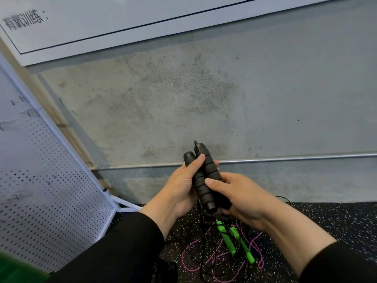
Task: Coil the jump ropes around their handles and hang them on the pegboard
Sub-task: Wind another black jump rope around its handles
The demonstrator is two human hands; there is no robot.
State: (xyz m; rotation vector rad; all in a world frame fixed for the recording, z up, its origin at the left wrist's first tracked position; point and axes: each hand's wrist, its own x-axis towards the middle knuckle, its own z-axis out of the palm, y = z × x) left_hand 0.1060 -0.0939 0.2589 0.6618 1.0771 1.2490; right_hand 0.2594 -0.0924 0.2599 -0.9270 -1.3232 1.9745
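Black sleeves (pixel 126 248) fill the bottom edge, one per forearm, w/ a blurred green patch (pixel 14 268) at the lower-left corner. Both hands meet mid-frame around two black foam handles (pixel 202 180) held side by side, tilted slightly left, caps up. Left hand (pixel 183 184) grips them from the left, thumb laid across the upper part, fingers curled behind. Right hand (pixel 240 193) grips the lower part, thumb pressed on the front, fingers wrapped round the back (fingertips hidden).

A thin black cord (pixel 201 248) hangs from the handles' lower end down to the floor (pixel 336 221), which is black rubber matting w/ white speckles. On it, below the hands, lie two green handles (pixel 234 240) close together, tangled w/ a pink rope (pixel 261 262) and loose loops of black cord.

Behind the floor rises a bare grey concrete wall (pixel 183 94), blotchy, w/ a thin metal pipe (pixel 295 157) running horizontally across its lower part. A white board (pixel 102 23) w/ black ruled lines and some printed characters hangs on the wall at top. White pegboard (pixel 47 190) stands at left, angled, its frame foot on the floor near the wall; nothing on it is clear enough to tell.
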